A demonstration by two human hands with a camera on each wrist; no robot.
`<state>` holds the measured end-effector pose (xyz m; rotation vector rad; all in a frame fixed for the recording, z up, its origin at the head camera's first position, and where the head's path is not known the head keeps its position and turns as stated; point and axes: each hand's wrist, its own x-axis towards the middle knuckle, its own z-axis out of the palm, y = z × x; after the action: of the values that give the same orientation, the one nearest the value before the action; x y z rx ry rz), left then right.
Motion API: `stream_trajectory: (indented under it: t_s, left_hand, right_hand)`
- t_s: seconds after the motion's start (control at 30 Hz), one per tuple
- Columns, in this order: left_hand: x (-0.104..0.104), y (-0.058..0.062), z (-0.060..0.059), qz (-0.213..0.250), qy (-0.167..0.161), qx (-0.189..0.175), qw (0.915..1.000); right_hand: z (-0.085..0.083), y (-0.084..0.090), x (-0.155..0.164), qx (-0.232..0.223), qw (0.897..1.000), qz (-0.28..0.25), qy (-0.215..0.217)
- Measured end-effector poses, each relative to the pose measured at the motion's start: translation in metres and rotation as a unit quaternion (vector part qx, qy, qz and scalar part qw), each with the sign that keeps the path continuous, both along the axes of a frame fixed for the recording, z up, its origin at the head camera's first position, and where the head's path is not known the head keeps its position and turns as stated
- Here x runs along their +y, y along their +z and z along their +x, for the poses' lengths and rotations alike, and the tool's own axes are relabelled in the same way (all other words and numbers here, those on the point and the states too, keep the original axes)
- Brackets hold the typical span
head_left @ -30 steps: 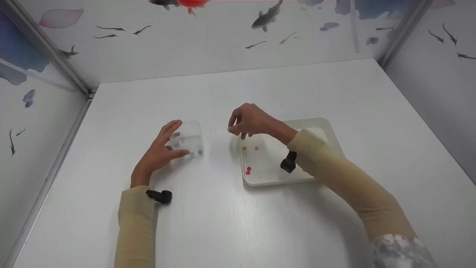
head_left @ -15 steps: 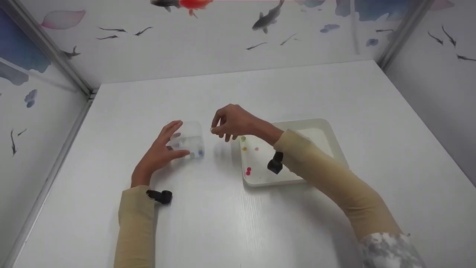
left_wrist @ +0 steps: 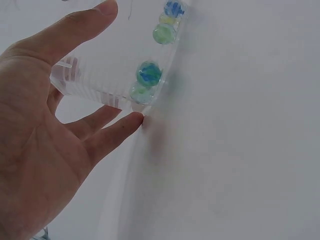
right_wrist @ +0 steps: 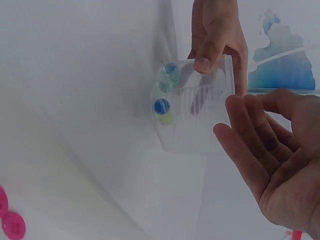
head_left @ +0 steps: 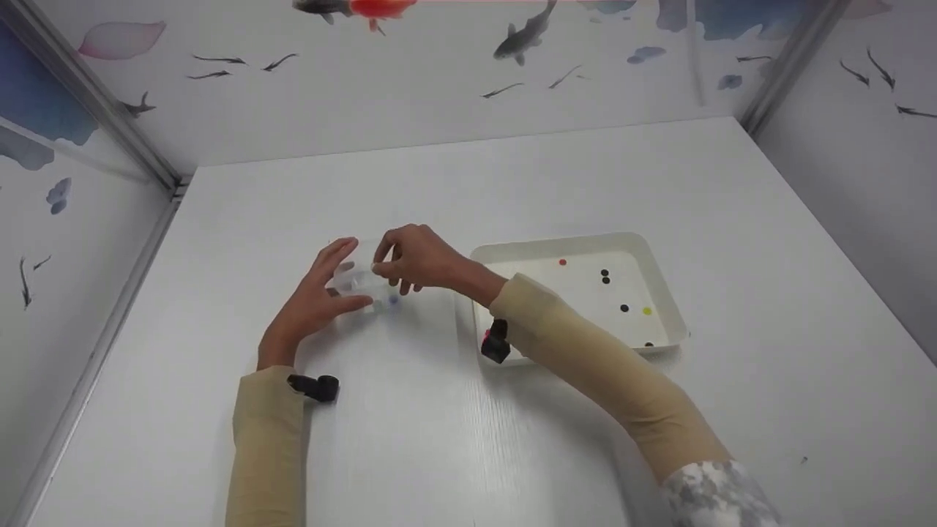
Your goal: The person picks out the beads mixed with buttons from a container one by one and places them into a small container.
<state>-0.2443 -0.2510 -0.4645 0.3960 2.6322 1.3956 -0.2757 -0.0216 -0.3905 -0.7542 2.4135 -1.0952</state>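
Note:
My left hand (head_left: pixel 307 300) holds a clear plastic box (left_wrist: pixel 110 55) between thumb and fingers. Several glass marbles (left_wrist: pixel 149 73), blue, green and yellowish, lie along the bottom of it. Over the right part of this box is my right hand (head_left: pixel 424 258), thumb and forefinger pinched together. A small pale thing (head_left: pixel 375 268) shows at those fingertips; I cannot tell its kind. In the right wrist view the right fingertips are close to the box's open end, with the other fingers loosely bent.
A shallow white tray (head_left: pixel 662 278) stands to the right under my right forearm. Scattered in it are several small buttons: dark ones (head_left: pixel 624 308), a yellow one (head_left: pixel 647 311), an orange-red one (head_left: pixel 562 262) and pink ones (right_wrist: pixel 14 225). Printed walls enclose the white table (head_left: pixel 410 439).
My right hand has moved left from the tray's left edge to over the clear box, fingertips still pinched. More of the tray's right side shows. The left hand and box have stayed put.

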Motion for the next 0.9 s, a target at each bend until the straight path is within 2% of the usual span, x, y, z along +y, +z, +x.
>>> stream_trajectory:
  t_s: [0.17,0.37,0.67,0.9]
  left_hand:
    - [-0.001,0.000,-0.001,-0.003,0.004,0.001,1.0000]
    - [0.000,0.002,-0.002,-0.006,0.001,0.004,1.0000]
    - [0.000,0.002,-0.002,-0.004,-0.002,0.001,1.0000]
    - [0.001,0.001,-0.002,-0.008,0.002,-0.002,1.0000]
  right_hand:
    - [0.003,-0.007,-0.008,0.000,1.000,-0.001,-0.014]
    - [0.003,-0.008,-0.010,0.005,1.000,0.000,-0.028]
    - [0.002,-0.009,-0.009,0.003,1.000,-0.003,-0.019]
    - [-0.003,-0.006,0.004,-0.006,1.000,-0.001,-0.001]
